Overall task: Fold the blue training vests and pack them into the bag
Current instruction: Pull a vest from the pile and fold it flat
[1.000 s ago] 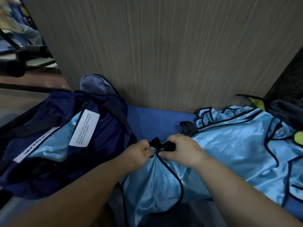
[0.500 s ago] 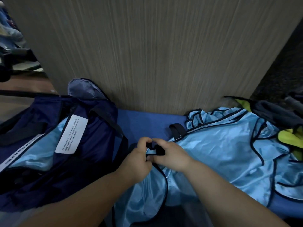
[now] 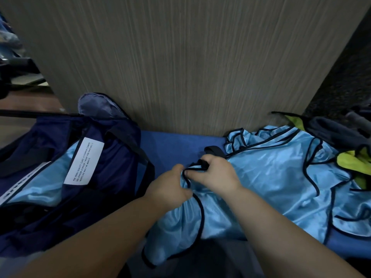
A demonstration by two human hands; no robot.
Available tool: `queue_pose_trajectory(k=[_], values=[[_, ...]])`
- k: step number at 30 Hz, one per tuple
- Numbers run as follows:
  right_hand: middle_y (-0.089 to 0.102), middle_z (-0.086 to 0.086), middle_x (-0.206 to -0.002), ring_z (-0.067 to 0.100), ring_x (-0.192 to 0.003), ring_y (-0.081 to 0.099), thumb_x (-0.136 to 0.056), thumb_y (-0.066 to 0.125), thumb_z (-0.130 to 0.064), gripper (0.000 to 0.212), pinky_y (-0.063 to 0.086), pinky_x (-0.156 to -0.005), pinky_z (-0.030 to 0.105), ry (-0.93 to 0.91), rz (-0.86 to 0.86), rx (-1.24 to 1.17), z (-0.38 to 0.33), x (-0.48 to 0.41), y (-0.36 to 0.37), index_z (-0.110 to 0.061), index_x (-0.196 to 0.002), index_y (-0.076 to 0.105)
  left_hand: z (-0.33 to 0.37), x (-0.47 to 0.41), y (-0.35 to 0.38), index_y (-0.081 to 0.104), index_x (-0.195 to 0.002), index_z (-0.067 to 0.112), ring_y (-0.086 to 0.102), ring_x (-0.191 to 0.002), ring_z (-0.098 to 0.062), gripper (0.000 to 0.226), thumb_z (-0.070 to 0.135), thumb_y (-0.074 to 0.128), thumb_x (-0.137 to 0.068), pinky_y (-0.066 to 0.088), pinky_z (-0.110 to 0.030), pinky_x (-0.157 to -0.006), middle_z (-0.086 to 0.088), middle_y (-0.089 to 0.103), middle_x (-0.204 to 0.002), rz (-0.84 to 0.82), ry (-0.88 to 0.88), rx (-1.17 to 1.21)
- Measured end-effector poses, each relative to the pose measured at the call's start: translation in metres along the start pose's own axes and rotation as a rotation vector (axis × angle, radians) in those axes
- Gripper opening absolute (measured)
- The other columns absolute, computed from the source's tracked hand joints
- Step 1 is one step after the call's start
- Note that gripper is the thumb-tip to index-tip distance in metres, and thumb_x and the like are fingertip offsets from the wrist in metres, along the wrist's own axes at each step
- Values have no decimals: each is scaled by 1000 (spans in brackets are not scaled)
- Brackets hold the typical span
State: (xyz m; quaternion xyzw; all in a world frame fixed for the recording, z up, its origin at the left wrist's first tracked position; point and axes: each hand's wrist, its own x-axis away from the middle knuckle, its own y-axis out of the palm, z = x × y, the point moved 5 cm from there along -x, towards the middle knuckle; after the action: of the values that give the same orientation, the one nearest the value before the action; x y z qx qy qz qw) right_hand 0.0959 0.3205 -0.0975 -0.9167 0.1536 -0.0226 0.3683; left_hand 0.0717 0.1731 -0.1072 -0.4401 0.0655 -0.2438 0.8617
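A light blue training vest [image 3: 186, 221] with black trim hangs over the front edge of the blue surface, bunched at its top. My left hand [image 3: 168, 187] and my right hand [image 3: 216, 175] sit side by side and both pinch that bunched top edge. A heap of more light blue vests [image 3: 281, 177] lies spread to the right. The open navy bag [image 3: 104, 171] stands at the left, with light blue fabric [image 3: 40, 187] showing inside and a white label [image 3: 84, 160] on its lining.
A grey wood-grain panel [image 3: 190, 67] rises straight behind the blue surface [image 3: 176, 149]. Yellow-green cloth [image 3: 353, 163] and dark grey cloth [image 3: 337, 131] lie at the far right. A black strap [image 3: 213, 151] pokes out beside the vest heap.
My hands have stayed together on the vest's top edge, regripping it slightly. My view has shifted a little, so the bag and heap sit differently in frame.
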Motion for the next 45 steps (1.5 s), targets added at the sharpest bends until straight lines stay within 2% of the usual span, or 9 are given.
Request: queue_pose_trajectory(k=[8, 15, 19, 23, 27, 31, 33, 39, 45], values=[[64, -17, -78, 6, -78, 61, -68, 75, -65, 46, 42, -61, 17, 120, 105, -46, 13, -8, -25, -31, -97, 66, -6, -8, -30, 62, -89, 22, 65, -89, -15, 8, 25, 58, -82, 52, -28, -79, 4, 67, -93, -219, -98, -140], [65, -10, -86, 12, -86, 62, -80, 72, -53, 33, 43, -66, 20, 123, 174, -268, 18, -16, -27, -24, -93, 62, -13, -8, -92, 70, -96, 15, 64, -77, -16, 55, 29, 73, -43, 47, -25, -64, -4, 71, -85, -299, -107, 376], [34, -9, -149, 10, -138, 36, -86, 71, -43, 81, 32, -113, 28, -22, -154, -304, 14, -18, 3, -32, -152, 26, -45, -27, -139, 67, -105, 1, 61, -83, -24, 69, 31, 73, -43, 45, -31, -73, -12, 67, -93, -156, -214, 264], [-4, -16, -163, 9, -149, 11, -82, 68, -59, 98, 17, -120, 31, -109, -340, 122, 20, -10, 14, -43, -155, 4, -67, -37, -193, 54, -130, 16, 51, -114, -36, 47, 28, 62, -85, 47, -42, -92, -15, 44, -139, 301, -344, -401], [-14, -10, -163, 13, -151, -9, -80, 60, -69, 101, -1, -123, 42, -173, -374, 445, 24, -3, 20, -42, -154, -3, -9, -17, -150, 66, -109, 18, 57, -105, -32, 25, 19, 62, -85, 49, -45, -89, -7, 61, -114, 599, 158, -313], [-20, -10, -162, 15, -149, -20, -82, 47, -78, 98, -13, -120, 48, -134, -391, 618, 34, 0, 17, -41, -154, -9, 13, 19, -27, 63, -107, 22, 52, -104, -11, 31, 31, 50, -81, 35, -25, -94, 3, 66, -107, 313, 604, -330], [-22, -7, -161, 17, -148, -22, -82, 38, -81, 97, -16, -118, 51, -76, -438, 709, 44, 4, 14, -39, -154, -12, -9, 13, 8, 51, -121, 29, 57, -116, -13, 45, 42, 40, -80, 35, -28, -103, 6, 65, -121, 149, 481, -456], [-22, -4, -161, 19, -147, -26, -73, 16, -90, 100, -22, -115, 53, -61, -445, 791, 61, 13, 9, -38, -153, -13, -72, -31, -51, 8, -154, 35, 2, -150, -15, 76, 74, 24, -90, -9, -61, -112, 14, 3, -163, 16, -126, -758], [-18, -5, -163, 16, -147, -25, -57, 7, -93, 112, -20, -117, 49, -112, -377, 688, 60, 15, 4, -38, -154, -11, -82, -44, -107, 25, -150, 27, 10, -146, -26, 71, 66, 34, -92, 11, -58, -113, 1, 21, -159, 286, -266, -773]])
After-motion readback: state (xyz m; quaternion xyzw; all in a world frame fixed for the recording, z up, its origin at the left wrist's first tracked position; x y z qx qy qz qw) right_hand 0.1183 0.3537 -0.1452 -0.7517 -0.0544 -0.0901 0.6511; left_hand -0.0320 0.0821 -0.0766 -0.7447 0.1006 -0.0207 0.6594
